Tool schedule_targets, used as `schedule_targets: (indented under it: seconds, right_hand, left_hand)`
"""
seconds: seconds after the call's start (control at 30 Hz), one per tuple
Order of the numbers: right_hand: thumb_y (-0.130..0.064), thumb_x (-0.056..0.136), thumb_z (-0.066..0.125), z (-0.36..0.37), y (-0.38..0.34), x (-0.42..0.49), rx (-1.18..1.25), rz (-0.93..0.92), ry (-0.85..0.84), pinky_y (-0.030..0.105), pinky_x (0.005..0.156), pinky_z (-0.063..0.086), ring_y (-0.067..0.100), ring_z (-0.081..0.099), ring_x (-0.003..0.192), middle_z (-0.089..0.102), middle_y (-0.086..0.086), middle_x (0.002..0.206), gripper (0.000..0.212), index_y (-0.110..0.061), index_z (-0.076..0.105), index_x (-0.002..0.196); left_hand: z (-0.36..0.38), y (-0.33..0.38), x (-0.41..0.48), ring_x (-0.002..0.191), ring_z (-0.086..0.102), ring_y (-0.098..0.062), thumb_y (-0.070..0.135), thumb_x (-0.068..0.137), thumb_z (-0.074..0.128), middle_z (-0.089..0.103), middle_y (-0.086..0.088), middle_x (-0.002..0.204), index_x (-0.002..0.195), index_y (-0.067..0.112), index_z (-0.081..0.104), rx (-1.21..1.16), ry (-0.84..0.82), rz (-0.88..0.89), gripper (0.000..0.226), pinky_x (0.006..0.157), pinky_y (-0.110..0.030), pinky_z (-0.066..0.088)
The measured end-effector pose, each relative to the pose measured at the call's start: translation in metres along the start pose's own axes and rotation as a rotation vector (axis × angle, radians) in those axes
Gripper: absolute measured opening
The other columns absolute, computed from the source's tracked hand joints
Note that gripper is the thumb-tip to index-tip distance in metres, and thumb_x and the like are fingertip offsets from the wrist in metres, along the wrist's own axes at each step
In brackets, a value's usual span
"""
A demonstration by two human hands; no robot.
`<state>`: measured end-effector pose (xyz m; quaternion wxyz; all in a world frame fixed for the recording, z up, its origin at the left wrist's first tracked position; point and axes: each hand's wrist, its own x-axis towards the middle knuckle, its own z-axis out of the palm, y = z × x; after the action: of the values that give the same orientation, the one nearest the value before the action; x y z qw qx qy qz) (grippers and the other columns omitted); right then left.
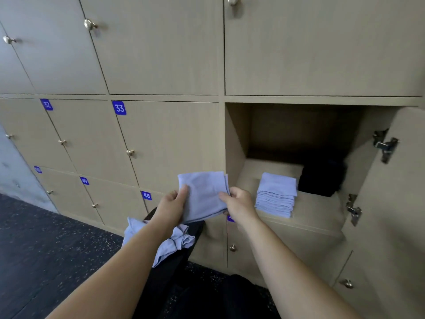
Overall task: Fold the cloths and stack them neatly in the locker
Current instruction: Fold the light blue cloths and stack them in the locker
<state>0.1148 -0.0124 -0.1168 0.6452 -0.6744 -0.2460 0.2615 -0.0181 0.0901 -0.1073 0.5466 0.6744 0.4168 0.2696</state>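
Observation:
A folded light blue cloth point(203, 194) is held in the air in front of the closed lockers. My left hand point(171, 204) grips its left edge and my right hand point(240, 202) pinches its right edge. To the right, the open locker point(234, 143) holds a neat stack of several folded blue cloths point(277, 194) near its front edge. Unfolded blue cloths point(174, 240) lie draped over my dark-trousered left knee, below my left forearm.
A dark bundle point(322, 178) sits deep in the locker behind the stack. The locker's door point(391, 203) stands swung open at the right with metal hinges. Closed numbered lockers fill the wall to the left. Dark speckled floor point(46, 249) lies below.

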Motion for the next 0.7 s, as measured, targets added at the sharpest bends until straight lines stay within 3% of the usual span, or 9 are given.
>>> schedule_targets:
  seconds: [0.13,0.2,0.3,0.33,0.4,0.47,0.57,0.63,0.7]
  right_hand:
    - [-0.007,0.085,0.059,-0.033,0.012,0.003,-0.136,-0.056,0.127,0.027,0.052,0.031,0.015,0.035,0.058,0.039,0.001,0.059,0.030,-0.012,0.042,0.060]
    - [-0.008,0.082,0.061,-0.050,0.016,0.001,-0.245,-0.117,0.195,0.026,0.049,0.021,0.013,0.026,0.056,0.030,-0.002,0.057,0.040,-0.016,0.031,0.057]
    - [-0.011,0.081,0.062,-0.078,0.025,0.002,-0.348,-0.143,0.280,0.029,0.052,0.022,0.015,0.028,0.056,0.034,0.002,0.058,0.035,-0.015,0.034,0.059]
    - [-0.012,0.082,0.061,-0.089,0.028,0.003,-0.385,-0.129,0.302,0.028,0.050,0.021,0.014,0.029,0.055,0.035,0.001,0.057,0.036,-0.015,0.033,0.059]
    - [-0.014,0.083,0.060,-0.109,0.033,0.006,-0.442,-0.105,0.356,0.027,0.048,0.019,0.013,0.028,0.051,0.033,-0.002,0.053,0.040,-0.017,0.030,0.057]
    - [-0.014,0.084,0.060,-0.129,0.037,0.012,-0.492,-0.083,0.407,0.029,0.047,0.019,0.013,0.027,0.050,0.031,-0.003,0.051,0.043,-0.017,0.027,0.056]
    - [-0.017,0.084,0.061,-0.150,0.044,0.023,-0.525,-0.023,0.448,0.032,0.049,0.021,0.019,0.035,0.054,0.037,-0.001,0.052,0.038,-0.014,0.034,0.057]
    - [-0.019,0.084,0.061,-0.162,0.046,0.037,-0.530,0.001,0.465,0.032,0.049,0.025,0.023,0.044,0.059,0.048,0.002,0.056,0.029,-0.009,0.046,0.061]
    - [-0.019,0.084,0.062,-0.175,0.047,0.053,-0.538,0.002,0.481,0.031,0.048,0.025,0.022,0.044,0.059,0.047,0.000,0.054,0.030,-0.011,0.046,0.059]
  left_hand:
    - [0.030,-0.004,0.007,0.076,0.060,-0.025,0.043,0.097,0.050,0.062,-0.007,0.084,0.095,0.012,0.057,0.047,-0.048,0.022,0.032,0.076,-0.043,0.056]
    - [0.051,-0.003,0.007,0.070,0.060,-0.023,0.034,0.098,0.051,0.062,-0.006,0.081,0.099,0.012,0.057,0.070,-0.056,0.041,0.023,0.060,-0.036,0.054]
    - [0.083,0.002,0.007,0.069,0.059,-0.018,0.028,0.098,0.052,0.064,-0.007,0.085,0.105,0.010,0.058,0.044,-0.080,0.059,0.021,0.046,-0.021,0.046]
    - [0.094,0.004,0.007,0.072,0.062,-0.018,0.028,0.097,0.053,0.066,-0.007,0.088,0.106,0.010,0.059,0.036,-0.111,0.048,0.021,0.049,-0.022,0.050]
    - [0.113,0.008,0.009,0.084,0.068,-0.024,0.026,0.090,0.059,0.071,-0.009,0.097,0.106,0.011,0.063,0.011,-0.202,0.022,0.022,0.068,-0.037,0.060]
    - [0.133,0.011,0.012,0.092,0.070,-0.030,0.021,0.079,0.061,0.073,-0.012,0.100,0.102,0.012,0.068,-0.002,-0.295,0.013,0.026,0.083,-0.049,0.058]
    - [0.157,0.012,0.023,0.084,0.068,-0.030,0.021,0.066,0.060,0.073,-0.017,0.096,0.096,0.012,0.072,0.046,-0.357,0.056,0.034,0.077,-0.047,0.055]
    - [0.172,0.017,0.035,0.080,0.066,-0.027,0.014,0.072,0.064,0.074,-0.014,0.092,0.092,0.012,0.073,0.065,-0.343,0.071,0.022,0.080,-0.046,0.054]
    - [0.188,0.025,0.048,0.083,0.069,-0.026,0.003,0.082,0.066,0.075,-0.011,0.089,0.090,0.011,0.074,0.076,-0.325,0.088,0.013,0.086,-0.046,0.056]
